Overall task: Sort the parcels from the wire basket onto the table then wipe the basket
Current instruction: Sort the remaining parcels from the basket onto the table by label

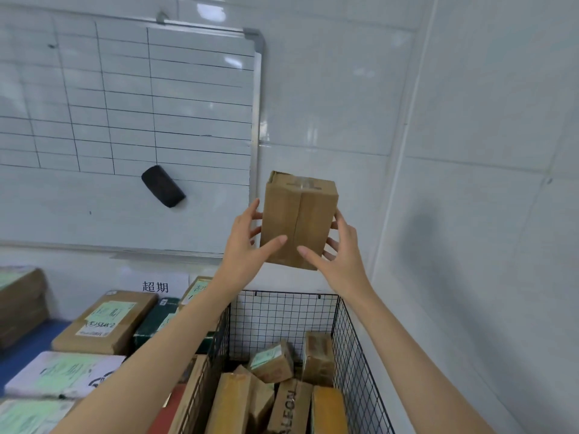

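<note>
**Above the wire basket: one box held up in both hands**

Above the wire basket (pixel 354 355), a brown cardboard box (pixel 299 220) is held upright, well clear of the rim, in front of the tiled wall. The left hand (pixel 247 239) and right hand (pixel 341 255) each have a grip closed on the box. Thumbs lie on the near face and fingers wrap round the side edges to the far face. Both arms are stretched forward and up.

Assessment: the step in hand appears to be checking the box before it is sorted. Only the taped seam shows on the near face; no label is visible. The box should be turned between the palms until a label reads, with both holds kept until its place is decided. It then goes left to the blue surface (pixel 31 352), set beside the labelled parcels (pixel 106 321) without shifting them. Other boxes (pixel 272 361) lie in the basket, so wiping is not yet due.
</note>
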A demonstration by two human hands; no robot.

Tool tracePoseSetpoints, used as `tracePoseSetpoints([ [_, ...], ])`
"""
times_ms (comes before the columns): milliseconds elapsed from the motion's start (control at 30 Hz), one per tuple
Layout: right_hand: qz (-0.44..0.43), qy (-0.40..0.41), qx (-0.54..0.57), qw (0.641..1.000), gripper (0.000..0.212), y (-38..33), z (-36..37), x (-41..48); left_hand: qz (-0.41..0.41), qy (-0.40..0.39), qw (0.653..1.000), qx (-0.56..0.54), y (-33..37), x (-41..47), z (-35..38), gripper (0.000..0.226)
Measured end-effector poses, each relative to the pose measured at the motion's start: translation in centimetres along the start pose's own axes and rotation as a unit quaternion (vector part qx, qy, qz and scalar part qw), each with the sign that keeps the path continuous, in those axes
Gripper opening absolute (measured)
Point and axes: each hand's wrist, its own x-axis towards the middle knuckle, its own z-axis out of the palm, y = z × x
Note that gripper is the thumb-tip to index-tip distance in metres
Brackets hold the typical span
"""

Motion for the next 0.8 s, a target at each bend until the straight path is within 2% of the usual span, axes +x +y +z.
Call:
tracePoseSetpoints([
  [167, -0.019, -0.005, 0.020, 1.000, 0.097, -1.2, -0.1, 0.1, 0.023, -0.008, 1.000, -0.013, 1.1, 0.3, -0.1, 0.081],
  [333, -0.027, -0.006, 0.002, 1.000, 0.095, -1.2, -0.4, -0.1, 0.061, 0.001, 0.997, 0.055, 1.4, 0.0, -0.2, 0.079],
  [600, -0.033, 0.004, 0.000, 0.999, 0.077, -1.3, -1.1, -0.1, 0.025, -0.023, 0.999, 0.020, 1.3, -0.4, -0.5, 0.088],
  [800, -0.033, -0.006, 0.028, 0.999, 0.073, -1.0, -1.2, 0.0, 0.025, -0.024, 0.999, 0.003, 1.1, -0.9, -0.6, 0.079],
])
